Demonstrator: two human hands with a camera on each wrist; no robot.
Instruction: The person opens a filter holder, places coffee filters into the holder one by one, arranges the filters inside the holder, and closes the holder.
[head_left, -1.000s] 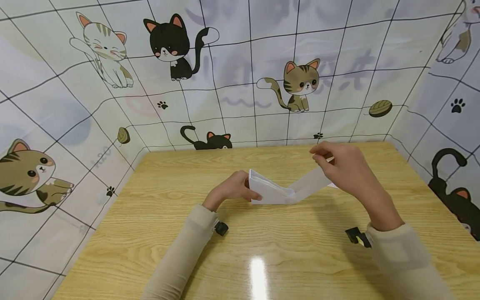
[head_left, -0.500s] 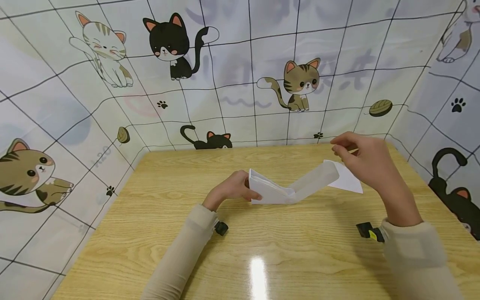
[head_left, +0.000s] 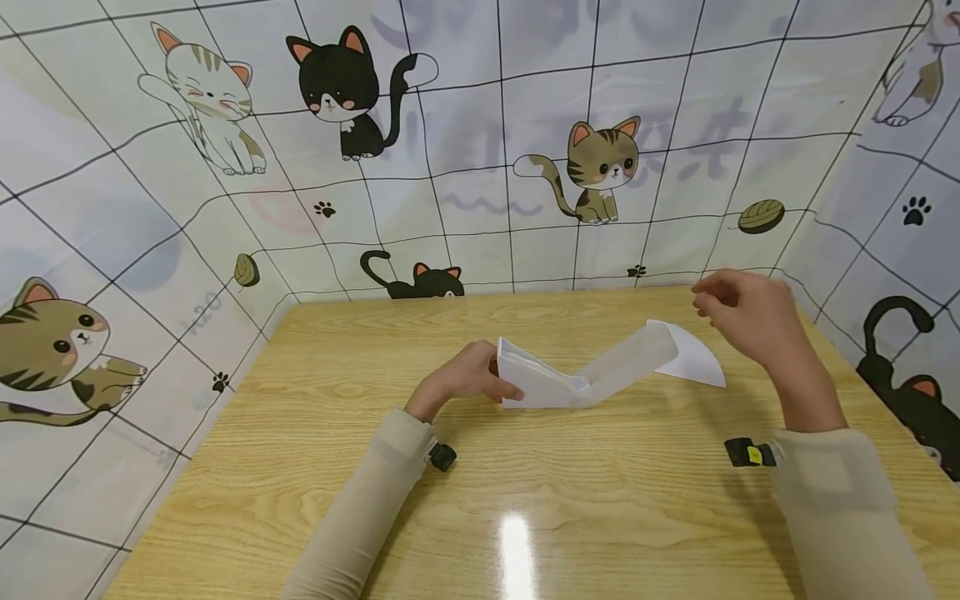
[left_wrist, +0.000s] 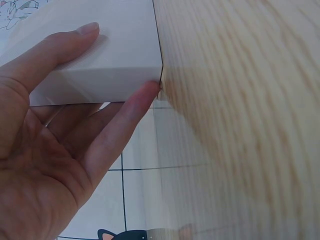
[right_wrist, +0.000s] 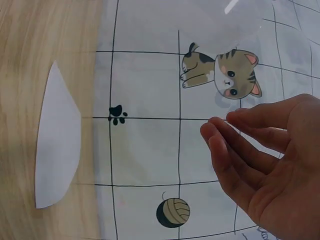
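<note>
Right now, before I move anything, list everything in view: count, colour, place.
Box: 1, white, centre of the head view.
Flap: 1, greyish white, rising at the box's right end.
Curved-edge paper: 1, white, by the flap's tip; whether joined is unclear.
Table: 1, light wood, below these.
Covering: count unclear, white with dark grid, behind and beside the table.
Printed cats: 7 in the head view, mixed colours, on the covering.
Yarn-ball prints: 2, olive, same.
Paw prints: 4, black, same.
Wrist devices: 2, black, one per wrist.
Sleeves: 2, beige, lower left and right.
Left hand: 1, bare, gripping the box.
Right hand: 1, bare, at right, holding nothing.

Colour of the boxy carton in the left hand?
The boxy carton is white; best seen in the left wrist view.
</note>
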